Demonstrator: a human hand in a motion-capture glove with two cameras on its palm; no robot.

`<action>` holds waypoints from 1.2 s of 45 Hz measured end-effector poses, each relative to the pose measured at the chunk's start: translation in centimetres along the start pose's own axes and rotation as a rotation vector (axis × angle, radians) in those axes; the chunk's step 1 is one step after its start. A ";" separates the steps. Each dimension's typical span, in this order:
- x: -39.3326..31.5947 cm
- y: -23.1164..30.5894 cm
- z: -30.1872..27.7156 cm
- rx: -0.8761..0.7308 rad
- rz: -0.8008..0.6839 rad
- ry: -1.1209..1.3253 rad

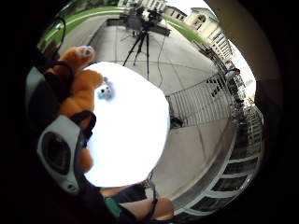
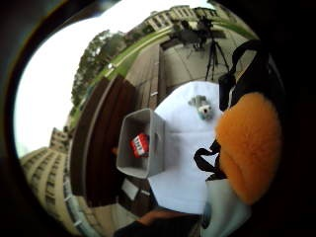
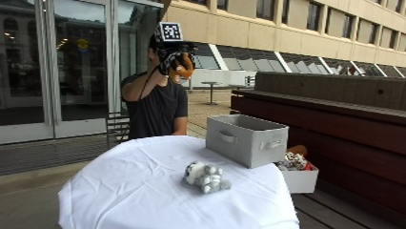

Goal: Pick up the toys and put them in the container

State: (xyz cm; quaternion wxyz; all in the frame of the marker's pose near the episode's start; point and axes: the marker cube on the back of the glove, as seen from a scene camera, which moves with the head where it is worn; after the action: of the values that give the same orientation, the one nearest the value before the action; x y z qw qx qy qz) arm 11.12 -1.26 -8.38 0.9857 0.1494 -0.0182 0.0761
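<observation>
Toys are the business: 1 orange plush toy (image 3: pixel 185 68) is gripped in the gloved right hand (image 3: pixel 170 59), fingers curled round it, raised high at head level in the upper middle of the outside view, elbow bent, well above the table (image 3: pixel 126 176). The carry step seems under way. A grey plush toy (image 3: pixel 205 177) lies at lower centre on the cloth. Next, I judge, the hand must travel down and across to the grey container (image 3: pixel 246 139) at right centre, which already holds 1 red toy (image 2: pixel 139 144).

Orange plush toy (image 3: pixel 184 68); grey container (image 3: pixel 246 139).
</observation>
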 end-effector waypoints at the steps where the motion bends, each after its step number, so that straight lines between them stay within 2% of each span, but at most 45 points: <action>1: -1.6 -0.5 -0.8 0.009 -0.004 -0.005; 7: -9.8 -1.7 -2.1 0.050 -0.035 -0.033; 15: -21.5 -0.6 0.0 0.021 -0.172 -0.097; 25: -28.8 0.7 5.5 -0.096 -0.280 -0.177; 30: -29.8 1.4 8.1 -0.208 -0.321 -0.174; 36: -30.2 2.3 8.2 -0.324 -0.382 -0.175; 44: -26.6 -0.8 7.5 -0.287 -0.412 -0.078; 54: -18.1 -6.6 8.5 -0.220 -0.326 0.005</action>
State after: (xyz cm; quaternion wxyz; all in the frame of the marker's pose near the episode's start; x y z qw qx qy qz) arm -5.89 -12.65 -3.24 0.9954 0.0413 0.0006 -0.0866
